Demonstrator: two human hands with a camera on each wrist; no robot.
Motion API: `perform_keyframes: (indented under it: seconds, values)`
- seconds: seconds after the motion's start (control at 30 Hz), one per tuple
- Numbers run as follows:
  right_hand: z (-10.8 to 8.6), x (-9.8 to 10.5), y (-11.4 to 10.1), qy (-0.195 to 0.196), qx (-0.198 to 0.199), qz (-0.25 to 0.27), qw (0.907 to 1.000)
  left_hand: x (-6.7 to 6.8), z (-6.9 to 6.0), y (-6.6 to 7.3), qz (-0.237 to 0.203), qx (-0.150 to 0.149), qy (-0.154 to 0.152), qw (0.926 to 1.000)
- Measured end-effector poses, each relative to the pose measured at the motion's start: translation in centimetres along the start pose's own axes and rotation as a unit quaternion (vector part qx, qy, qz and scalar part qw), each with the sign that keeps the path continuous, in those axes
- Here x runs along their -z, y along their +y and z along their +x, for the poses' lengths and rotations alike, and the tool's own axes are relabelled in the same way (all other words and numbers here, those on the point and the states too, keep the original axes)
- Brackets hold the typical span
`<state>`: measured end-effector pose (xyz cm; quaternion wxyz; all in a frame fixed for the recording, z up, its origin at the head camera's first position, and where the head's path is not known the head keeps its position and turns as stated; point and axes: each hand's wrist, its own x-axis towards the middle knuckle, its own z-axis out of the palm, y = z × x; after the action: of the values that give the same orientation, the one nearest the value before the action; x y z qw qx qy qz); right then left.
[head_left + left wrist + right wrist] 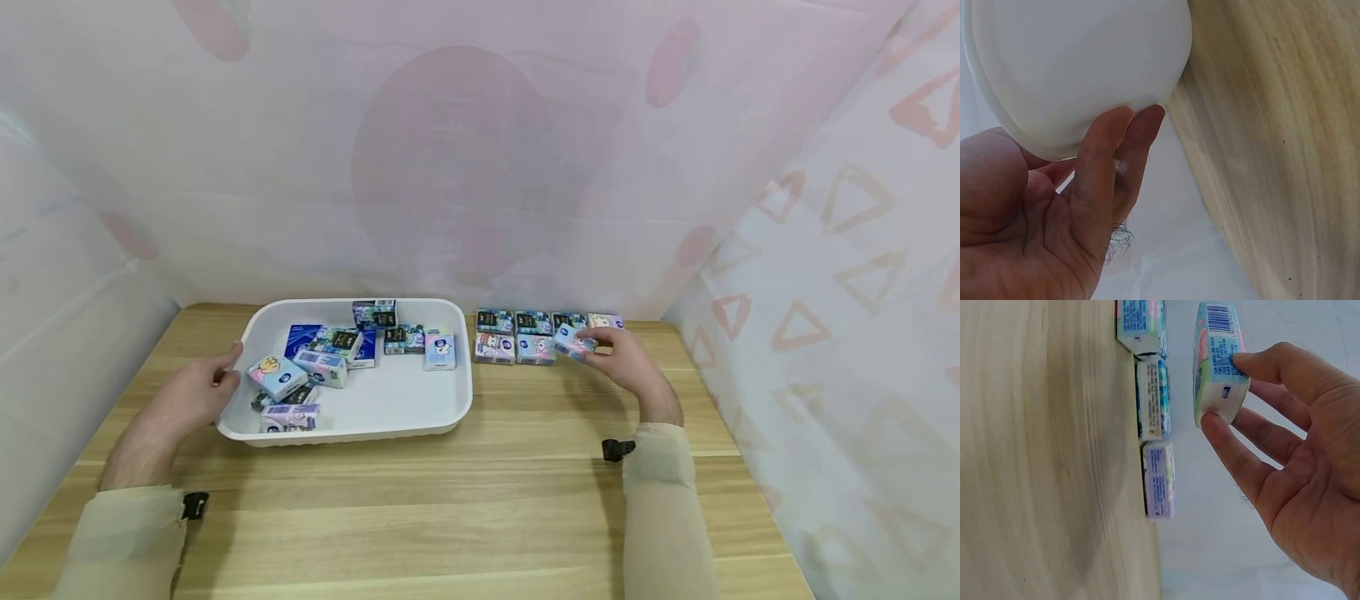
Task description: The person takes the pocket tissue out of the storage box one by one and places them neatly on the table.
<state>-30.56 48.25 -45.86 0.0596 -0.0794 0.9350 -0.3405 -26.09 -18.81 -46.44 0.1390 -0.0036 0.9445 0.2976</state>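
Observation:
My right hand [628,365] pinches a light-blue pocket tissue pack [572,342] between thumb and fingers. In the right wrist view this tissue pack [1221,359] is raised above the table, its barcode side visible. It is over the right end of two rows of tissue packs: dark floral ones [533,322] behind, cartoon ones [495,348] in front. On the left, my left hand [183,398] grips the edge of a white tray [397,404]. The left wrist view shows its fingers [1094,169] against the tray's outer wall.
Inside the tray lie loose tissue packs, such as a light-blue one [440,351], a purple one [291,417] and a dark-blue one [303,336], some overlapping. The wooden table [420,517] meets patterned white sheeting [450,167] at the back and sides.

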Motion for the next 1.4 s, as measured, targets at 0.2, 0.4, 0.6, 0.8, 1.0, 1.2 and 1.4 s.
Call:
perform_keyframes:
  seconds: [0.2, 0.4, 0.6, 0.8, 1.0, 1.2, 1.4]
  values:
    - [-0.2, 0.3, 0.9, -0.003, -0.027, -0.022, 0.9994, 0.0, -0.1, 0.1, -0.002, 0.0, -0.001, 1.0]
    - [0.2, -0.1, 1.7, -0.014, -0.033, -0.06, 0.9976, 0.0, -0.1, 0.0, -0.001, -0.003, 0.001, 1.0]
    - [0.6, -0.7, 2.1, -0.028, -0.043, -0.078, 0.9956, 0.1, -0.2, 0.2, -0.003, 0.003, 0.001, 1.0]
    - [1.0, -1.4, 2.1, -0.033, -0.047, -0.093, 0.9941, 0.1, -0.3, 0.3, -0.003, 0.003, 0.001, 1.0]
    - [1.1, -2.1, 1.7, -0.016, -0.033, -0.098, 0.9945, 0.0, -0.2, 0.2, -0.002, 0.002, 0.0, 1.0]
    - [1.0, -2.9, 1.4, 0.006, -0.053, -0.099, 0.9936, 0.1, -0.2, 0.1, -0.001, 0.001, 0.0, 1.0]
    - [1.0, -3.4, 1.1, 0.008, -0.059, -0.094, 0.9938, 0.1, -0.2, 0.0, -0.002, 0.001, 0.001, 1.0]
